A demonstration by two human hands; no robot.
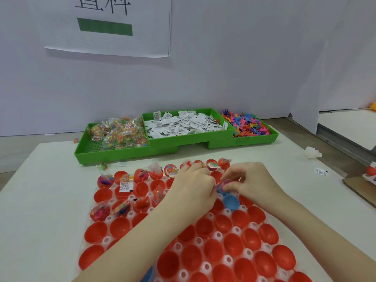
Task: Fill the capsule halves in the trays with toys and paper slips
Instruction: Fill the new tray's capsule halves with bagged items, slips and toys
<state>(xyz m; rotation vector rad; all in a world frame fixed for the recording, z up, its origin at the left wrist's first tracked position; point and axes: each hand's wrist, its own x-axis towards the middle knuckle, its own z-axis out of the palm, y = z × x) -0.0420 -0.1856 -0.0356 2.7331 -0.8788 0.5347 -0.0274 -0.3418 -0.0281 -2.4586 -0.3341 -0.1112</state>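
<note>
Wall sheet [107, 25] at 11 o'clock with large black characters cut off at top, green bar below, your left hand [193, 186] curled over the capsule tray [105, 241], grasp hidden, your right hand [250, 180] pinching a small toy over a blue capsule half [231, 202], paper slips [183, 124] in the green bin at 12 o'clock, print too small to read.

Your left hand [193, 184] and right hand [250, 180] meet over the far rows of the clear tray [205, 267] of red capsule halves [213, 250], fingers curled around a blue capsule half [221, 190]; a second blue half [231, 202] sits just beside it. Far halves already hold toys. Beyond, on the counter [40, 200], green bins [122, 153] carry bagged toys [120, 133], paper slips [183, 124] and loose figures [247, 125].
</note>
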